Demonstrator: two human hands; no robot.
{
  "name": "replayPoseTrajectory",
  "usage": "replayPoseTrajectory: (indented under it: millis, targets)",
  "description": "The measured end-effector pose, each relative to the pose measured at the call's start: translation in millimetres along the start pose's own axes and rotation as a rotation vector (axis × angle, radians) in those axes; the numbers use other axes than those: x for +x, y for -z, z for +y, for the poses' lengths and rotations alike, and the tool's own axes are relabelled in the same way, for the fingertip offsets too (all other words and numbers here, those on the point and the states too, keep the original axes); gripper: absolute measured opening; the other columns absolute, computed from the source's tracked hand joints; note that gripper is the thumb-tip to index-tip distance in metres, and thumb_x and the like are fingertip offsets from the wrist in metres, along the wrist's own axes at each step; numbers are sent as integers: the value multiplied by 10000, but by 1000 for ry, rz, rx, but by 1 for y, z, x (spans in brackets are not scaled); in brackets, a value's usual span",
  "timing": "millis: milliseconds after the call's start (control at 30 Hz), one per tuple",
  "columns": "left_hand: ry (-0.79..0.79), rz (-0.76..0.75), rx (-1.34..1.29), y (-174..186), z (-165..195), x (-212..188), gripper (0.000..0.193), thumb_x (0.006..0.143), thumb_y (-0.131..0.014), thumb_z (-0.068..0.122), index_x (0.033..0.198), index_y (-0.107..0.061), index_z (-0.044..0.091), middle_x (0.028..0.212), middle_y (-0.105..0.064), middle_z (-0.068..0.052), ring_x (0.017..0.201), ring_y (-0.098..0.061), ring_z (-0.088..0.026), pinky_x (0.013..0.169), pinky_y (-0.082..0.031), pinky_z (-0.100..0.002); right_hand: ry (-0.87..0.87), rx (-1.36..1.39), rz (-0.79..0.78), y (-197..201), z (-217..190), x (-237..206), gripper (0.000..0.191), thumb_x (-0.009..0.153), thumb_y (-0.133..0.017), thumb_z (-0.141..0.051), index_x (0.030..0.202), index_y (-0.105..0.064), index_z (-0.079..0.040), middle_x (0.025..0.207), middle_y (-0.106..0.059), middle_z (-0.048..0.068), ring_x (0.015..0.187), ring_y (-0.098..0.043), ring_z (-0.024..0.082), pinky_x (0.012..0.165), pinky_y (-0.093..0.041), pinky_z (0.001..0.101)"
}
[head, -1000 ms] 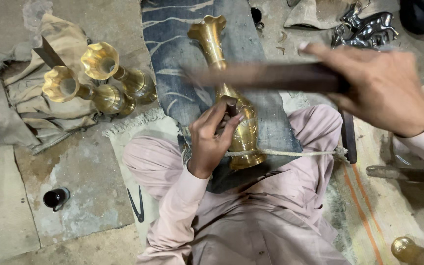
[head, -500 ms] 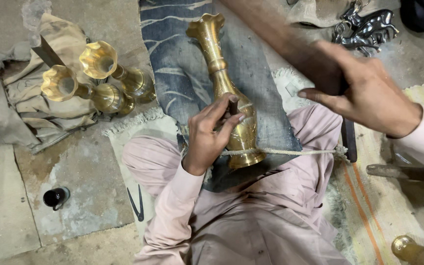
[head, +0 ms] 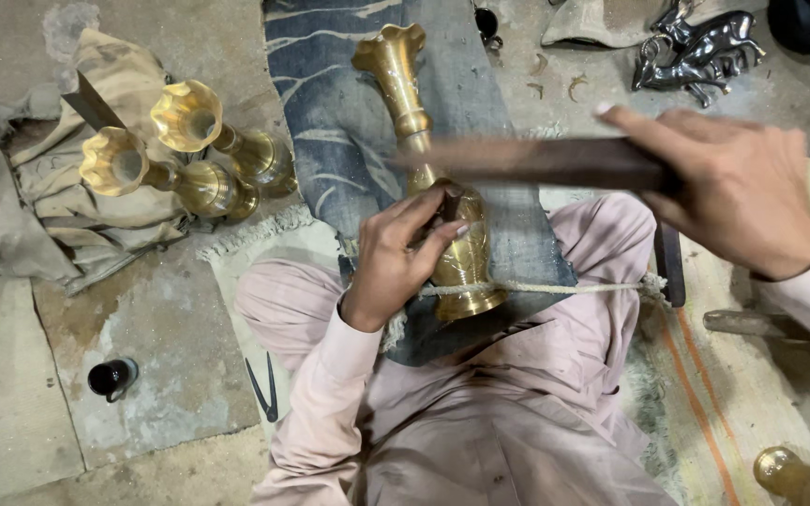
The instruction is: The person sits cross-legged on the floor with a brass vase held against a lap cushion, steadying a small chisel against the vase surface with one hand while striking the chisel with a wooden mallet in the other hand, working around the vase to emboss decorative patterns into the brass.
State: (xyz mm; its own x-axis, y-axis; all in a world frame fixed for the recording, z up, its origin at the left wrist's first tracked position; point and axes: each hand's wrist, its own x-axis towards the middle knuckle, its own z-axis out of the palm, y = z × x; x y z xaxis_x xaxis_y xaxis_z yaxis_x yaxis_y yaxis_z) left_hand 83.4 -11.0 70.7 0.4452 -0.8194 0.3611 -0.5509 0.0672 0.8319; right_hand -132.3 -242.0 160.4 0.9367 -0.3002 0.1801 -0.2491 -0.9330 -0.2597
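Setting: bare concrete floor [head: 142, 375] strewn with cloth, seen from the head view; the person sits on it with legs spread under pale pink clothing.
Support: blue patterned cloth [head: 330, 122] runs from the lap to the far side, and the work lies on it.
Brass vase [head: 424, 178]: lies on its side between the knees, long axis running near to far, fluted mouth far, round base near.
Cord [head: 555, 289]: stretched left to right across the vase just above its base, pinning it down.
Left hand [head: 396, 262]: rests on the belly of the vase, fingers [head: 424, 211] narrowed around a small dark punch [head: 450, 201] whose tip meets the brass.
Right hand [head: 733, 197]: raised at the right, fingers wrapped tight round a dark wooden striker [head: 536, 161].
Key relation: the striker lies left to right, crossing the vase's axis, its blurred end directly above the punch; the left hand is the nearer to the vase.
Left side: two more brass vases [head: 189, 159] lie on a tan cloth.
Far right: dark metal animal figures [head: 696, 52].
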Motion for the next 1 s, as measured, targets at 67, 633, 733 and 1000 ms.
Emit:
replayPoseTrajectory:
  millis: [67, 633, 733, 1000]
  targets:
    - [-22, -39, -25, 1, 1, 3, 370, 968, -756, 157, 1288, -677, -13, 1157, -761, -173, 941, -789, -253, 811, -626, -346, -47, -104, -44, -1, -1, -10, 697, 838, -810, -288, 1477, -560, -166, 982, -730, 135, 722, -704, 287, 599, -536, 394]
    - [57, -243, -54, 4, -4, 29, 484, 908, -794, 212, 1345, -658, 55, 1108, -779, -160, 840, -790, -226, 747, -623, -366, -241, -55, 65, -56, 16, -79, 681, 788, -864, -184, 1432, -652, -114, 1196, -756, 164, 927, -747, 311, 760, -583, 383]
    - [-54, -210, -9, 2, -6, 28, 459, 931, -793, 215, 1328, -664, 25, 1215, -753, -181, 950, -792, -269, 848, -630, -384, -234, -86, 147, -52, 26, -74, 676, 924, -871, -184, 1555, -633, -135, 1148, -752, 126, 907, -750, 251, 783, -584, 332]
    - [-109, -212, 32, 4, -4, 27, 407, 932, -789, 212, 1290, -698, 40, 1255, -735, -176, 1020, -785, -313, 911, -628, -383, -166, 47, 111, -36, 18, -49, 557, 840, -877, -167, 1313, -619, -25, 911, -741, 143, 772, -685, 178, 665, -541, 300]
